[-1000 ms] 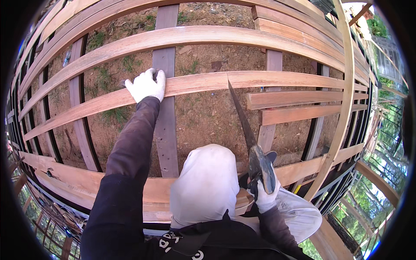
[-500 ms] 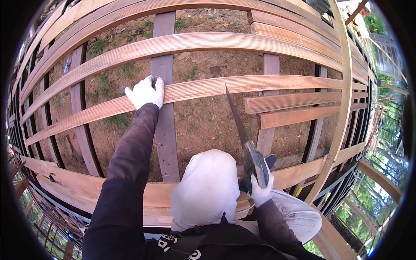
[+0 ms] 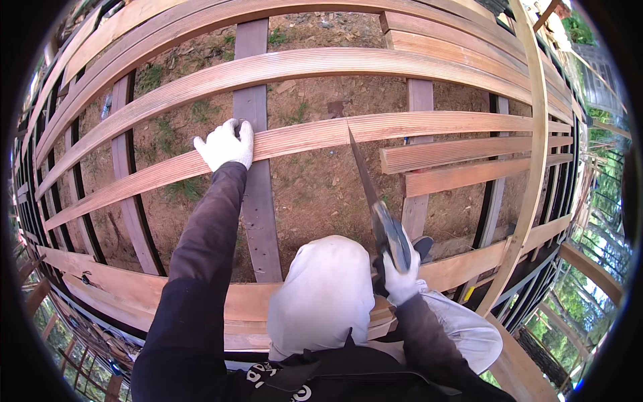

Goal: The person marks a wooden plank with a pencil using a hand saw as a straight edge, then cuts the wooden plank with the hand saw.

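Note:
My left hand, in a white glove, is closed over a long ribbed wooden board where it crosses a grey-brown joist. In my gloved right hand is the handle of a power reciprocating saw or handsaw-like tool, whose kind I cannot fully make out. Its long, narrow blade points away from me and meets the board right of my left hand. A thin dark cut line shows in the board at the blade's far end.
Shorter ribbed boards lie to the right, beyond the blade. Another long board spans the joists farther off. A pale slat crosses on the right. Bare soil shows through the gaps; my knee is close by.
My right hand and the tool have shifted slightly forward, toward the board. My left hand keeps its place on the board. The whole view has shifted a little.

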### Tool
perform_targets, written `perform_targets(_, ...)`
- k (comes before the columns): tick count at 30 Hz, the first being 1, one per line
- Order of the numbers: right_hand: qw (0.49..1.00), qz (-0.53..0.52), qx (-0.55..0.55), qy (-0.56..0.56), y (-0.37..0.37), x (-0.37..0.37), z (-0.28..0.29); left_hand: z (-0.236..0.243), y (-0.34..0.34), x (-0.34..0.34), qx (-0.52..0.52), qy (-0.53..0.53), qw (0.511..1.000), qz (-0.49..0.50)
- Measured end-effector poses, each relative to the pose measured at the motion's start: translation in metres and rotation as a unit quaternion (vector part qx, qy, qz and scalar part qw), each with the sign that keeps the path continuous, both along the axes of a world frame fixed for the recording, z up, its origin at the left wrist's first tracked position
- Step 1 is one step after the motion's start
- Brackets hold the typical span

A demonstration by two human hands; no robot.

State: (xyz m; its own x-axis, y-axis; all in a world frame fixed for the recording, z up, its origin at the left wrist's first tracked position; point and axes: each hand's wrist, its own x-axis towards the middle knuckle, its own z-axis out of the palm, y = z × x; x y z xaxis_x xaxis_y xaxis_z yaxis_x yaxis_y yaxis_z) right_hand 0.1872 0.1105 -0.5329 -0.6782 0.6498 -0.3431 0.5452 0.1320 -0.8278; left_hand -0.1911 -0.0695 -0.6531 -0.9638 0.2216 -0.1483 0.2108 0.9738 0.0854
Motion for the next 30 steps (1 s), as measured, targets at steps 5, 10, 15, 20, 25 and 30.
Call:
perform_targets(5, 0.997, -0.015, 0.059, 0.054, 0.103, -0.154, -0.104, -0.007, 0.05, 0.013, 0.019, -0.052, 0.998, -0.019)
perform_targets(10, 0.992, 0.063, 0.111, -0.007, 0.006, -0.015, -0.012, -0.006, -0.009, 0.0, -0.023, -0.007, 1.0, 0.009)
perform_targets(15, 0.995, 0.043, 0.081, 0.035, 0.015, -0.03, -0.02, -0.004, -0.008, -0.001, 0.0, 0.002, 1.0, 0.008)
perform_targets(20, 0.999, -0.029, -0.009, 0.014, 0.081, -0.141, -0.086, -0.005, 0.031, 0.013, 0.024, -0.042, 0.999, -0.014)
perform_targets(25, 0.997, -0.007, -0.06, -0.038, -0.005, 0.001, 0.029, -0.002, -0.013, -0.001, -0.016, -0.019, 1.0, 0.009)
perform_targets(30, 0.999, 0.019, 0.039, -0.018, 0.023, -0.05, -0.031, -0.001, 0.002, 0.001, 0.014, -0.003, 1.0, 0.001)
